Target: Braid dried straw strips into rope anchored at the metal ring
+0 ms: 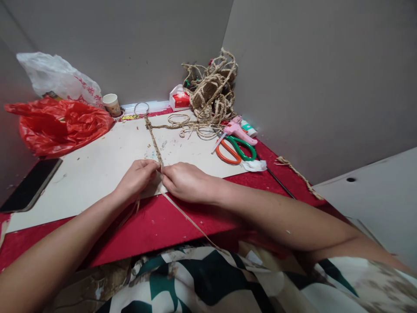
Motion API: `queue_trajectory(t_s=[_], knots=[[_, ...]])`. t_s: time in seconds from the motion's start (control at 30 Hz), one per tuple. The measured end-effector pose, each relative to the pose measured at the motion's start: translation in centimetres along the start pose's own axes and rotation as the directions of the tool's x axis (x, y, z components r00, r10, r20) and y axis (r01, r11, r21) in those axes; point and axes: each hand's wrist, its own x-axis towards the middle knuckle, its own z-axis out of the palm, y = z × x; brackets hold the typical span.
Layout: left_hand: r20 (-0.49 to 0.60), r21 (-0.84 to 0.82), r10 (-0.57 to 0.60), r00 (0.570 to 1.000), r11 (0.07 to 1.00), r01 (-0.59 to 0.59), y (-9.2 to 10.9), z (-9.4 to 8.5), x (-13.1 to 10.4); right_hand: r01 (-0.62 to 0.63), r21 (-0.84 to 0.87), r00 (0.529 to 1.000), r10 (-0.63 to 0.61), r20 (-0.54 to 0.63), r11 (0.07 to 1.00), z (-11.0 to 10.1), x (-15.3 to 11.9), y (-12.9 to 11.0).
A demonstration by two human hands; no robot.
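Observation:
A straw-coloured braided cord (153, 140) runs from a knot near the back of the white board down to my fingertips. My left hand (138, 176) pinches its near end from the left. Close against it, my right hand (184, 180) is closed on the same end, its fingertips almost touching the left ones. Below the hands a loose pale strand (185, 215) trails over the table's front edge to the patterned cloth on my lap. Shorter fibres hang under my left hand. The exact grip of the fingers is partly hidden.
Coiled braided cord (211, 93) is heaped at the back. Orange-and-green-handled scissors (241, 148) lie right, beside a pink glue gun (236, 129). A red plastic bag (65, 124), a paper cup (111, 105) and a phone (31, 184) are left. Grey walls enclose the table (156, 230).

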Motion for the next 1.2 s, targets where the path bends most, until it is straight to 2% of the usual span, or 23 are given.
queue_trajectory(t_s=[0.13,0.2,0.23,0.3,0.33,0.37,0.4,0.43,0.47,0.5,0.53,0.57,0.63,0.7,0.73,0.83,0.93,1.03,1.13,1.2], knots=[[0.037,-0.030,-0.007,0.999,1.000,0.008,-0.1,0.1,-0.3,0.051,-0.046,0.996,-0.048,0.080,0.998,0.2,-0.7,-0.7],[0.056,-0.038,-0.029,0.998,0.999,0.031,0.0,0.0,-0.4,0.115,-0.016,0.984,-0.112,0.141,0.993,-0.3,-1.1,-0.8],[0.069,-0.046,-0.038,0.997,0.998,0.041,0.1,-0.1,-0.4,0.176,0.034,0.965,-0.179,0.190,0.984,-0.7,-1.2,-0.7],[0.075,-0.069,-0.028,0.997,0.997,0.034,0.4,-0.3,-0.4,0.291,0.227,0.894,-0.349,0.282,0.929,-1.8,-1.4,-0.2],[0.070,-0.081,-0.016,0.997,0.997,0.022,0.6,-0.4,-0.4,0.307,0.341,0.870,-0.408,0.277,0.888,-2.4,-1.4,0.1],[0.067,-0.092,-0.004,0.998,0.996,0.010,0.8,-0.5,-0.4,0.289,0.436,0.884,-0.413,0.221,0.852,-2.8,-1.2,0.5],[0.067,-0.102,0.003,0.998,0.995,0.004,1.0,-0.6,-0.4,0.246,0.502,0.931,-0.347,0.115,0.829,-3.1,-0.9,1.0],[0.073,-0.110,0.004,0.997,0.994,0.004,1.2,-0.6,-0.4,0.198,0.545,0.975,-0.220,-0.024,0.815,-3.2,-0.5,1.5],[0.086,-0.118,-0.002,0.996,0.993,0.012,1.2,-0.7,-0.4,0.158,0.575,0.984,-0.077,-0.163,0.803,-3.1,0.0,1.9],[0.100,-0.125,-0.009,0.995,0.992,0.022,1.3,-0.7,-0.4,0.128,0.604,0.966,0.038,-0.254,0.787,-2.8,0.6,2.3],[0.111,-0.132,-0.015,0.994,0.991,0.030,1.2,-0.7,-0.4,0.100,0.638,0.955,0.107,-0.278,0.763,-2.3,1.1,2.6],[0.118,-0.138,-0.017,0.993,0.990,0.033,1.2,-0.6,-0.4,0.063,0.681,0.964,0.133,-0.231,0.729,-1.8,1.6,2.9],[0.127,-0.145,-0.009,0.992,0.989,0.027,1.0,-0.6,-0.3,-0.052,0.766,0.996,0.086,-0.005,0.641,-0.7,2.3,3.0],[0.143,-0.137,0.014,0.990,0.991,0.006,0.8,-0.7,-0.2,-0.164,0.804,0.982,0.020,0.186,0.571,0.1,2.6,3.1],[0.156,-0.124,0.025,0.987,0.992,-0.006,0.7,-0.8,-0.2,-0.194,0.815,0.973,0.000,0.232,0.547,0.3,2.7,3.2],[0.192,-0.037,0.052,0.980,0.998,-0.046,0.6,-1.1,-0.1,-0.223,0.841,0.961,-0.033,0.274,0.493,0.5,2.9,3.5],[0.190,0.159,0.113,0.975,0.977,-0.145,0.8,-1.7,0.0,-0.286,0.867,0.946,-0.024,0.323,0.409,0.5,3.1,3.6],[0.214,0.470,0.181,0.960,0.842,-0.264,1.3,-2.1,-0.1,-0.360,0.887,0.931,0.050,0.361,0.290,0.7,3.1,2.9],[0.204,0.759,0.193,0.960,0.588,-0.280,2.0,-2.1,-0.8,-0.376,0.896,0.925,0.155,0.348,0.237,1.0,2.9,1.9],[0.184,0.860,0.195,0.963,0.443,-0.254,2.4,-1.9,-1.3,-0.355,0.906,0.929,0.197,0.315,0.228,1.1,2.7,1.5]])
